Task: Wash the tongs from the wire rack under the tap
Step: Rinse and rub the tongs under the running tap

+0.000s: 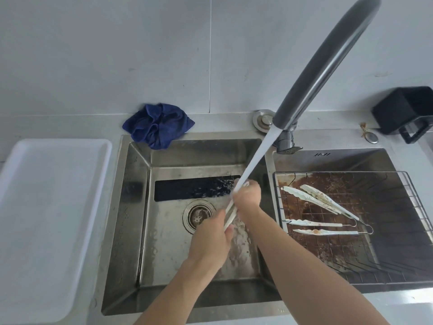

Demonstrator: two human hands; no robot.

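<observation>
A pair of metal tongs is held over the left sink basin, slanting up to the right. My left hand grips its lower end. My right hand is curled round its upper end, right where the water stream from the grey tap lands and splashes. Two more soiled tongs lie on the wire rack over the right basin: one slanting at the rack's top left, another lying flat below it.
A crumpled blue cloth hangs on the left basin's back rim. A white tray lies on the counter at left. A black container stands at the back right. The drain strainer lies beside my left hand.
</observation>
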